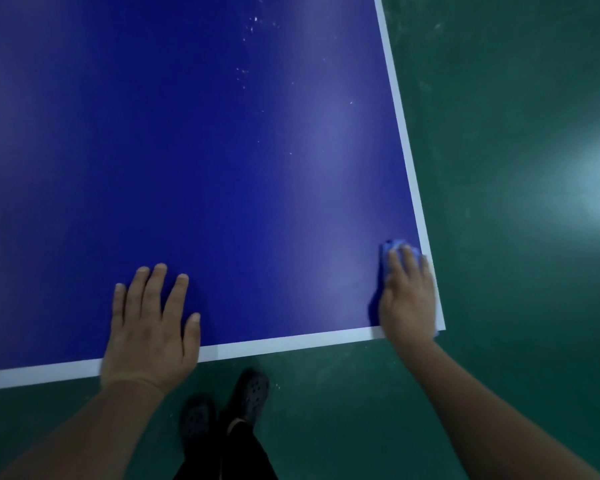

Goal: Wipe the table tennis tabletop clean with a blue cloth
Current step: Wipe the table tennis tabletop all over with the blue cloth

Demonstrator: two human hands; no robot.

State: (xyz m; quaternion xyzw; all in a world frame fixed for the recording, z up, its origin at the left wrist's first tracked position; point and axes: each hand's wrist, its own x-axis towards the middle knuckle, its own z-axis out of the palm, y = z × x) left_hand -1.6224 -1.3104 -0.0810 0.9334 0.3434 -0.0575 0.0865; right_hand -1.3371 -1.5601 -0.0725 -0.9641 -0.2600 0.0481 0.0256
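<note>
Left hand (149, 323): laid flat on the worktop (205, 150) at the near edge, fingers (155, 289) straight and spread apart, holding nothing. It appears to serve as a brace only.

Centre: the dark blue surface carries a scatter of pale specks (246, 72), far from the person and slightly left of the right hand's line. These remain unwiped.

Right hand (407, 296): pressed palm-down on the blue cloth (394, 244) at the near right corner, fingers straight and close together over it, not curled round it. The cloth shows only as a bunched edge past the fingertips and a small corner by the wrist; the rest is hidden under the hand. It touches the white border line (413, 188) along the right edge.

Governing relation: the specks lie ahead of the cloth, away from the body and a little leftward. The right hand is the nearer hand and already bears the cloth, so in my judgement the next stroke calls for a forward push along the right side, veering inward.

Below the edge: green floor (499, 133) and dark shoes (253, 393).
</note>
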